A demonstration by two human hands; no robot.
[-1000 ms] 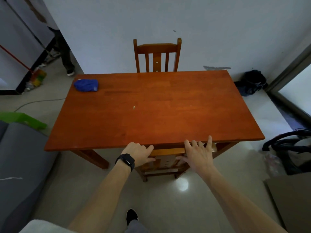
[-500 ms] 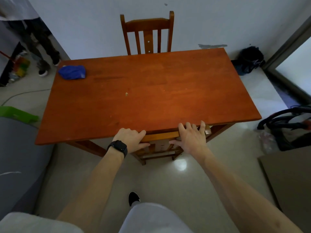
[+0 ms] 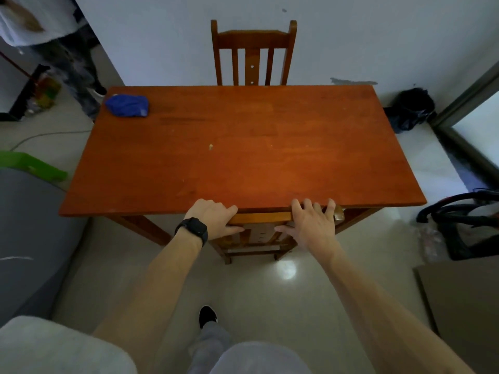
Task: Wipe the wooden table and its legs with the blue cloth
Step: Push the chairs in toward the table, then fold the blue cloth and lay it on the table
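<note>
The crumpled blue cloth (image 3: 127, 105) lies on the far left corner of the wooden table (image 3: 243, 147), well away from both hands. A small pale crumb (image 3: 210, 147) sits near the tabletop's middle. At the near edge a wooden chair (image 3: 260, 217) is tucked under the table. My left hand (image 3: 213, 217), with a black watch at the wrist, grips the left end of its top rail. My right hand (image 3: 313, 225) holds the right end, fingers over the rail and thumb beneath. A table leg (image 3: 143, 228) shows at the near left.
A second wooden chair (image 3: 252, 49) stands against the wall behind the table. Another person's legs (image 3: 73, 66) are at the far left beside a broom. A black bag (image 3: 411, 109) sits far right, a grey sofa (image 3: 27, 225) and green object (image 3: 35, 164) left, black gear (image 3: 464, 225) right.
Both hands stay on the near chair's top rail. My view has come closer to the table, and the other person at the far left has stepped nearer.
</note>
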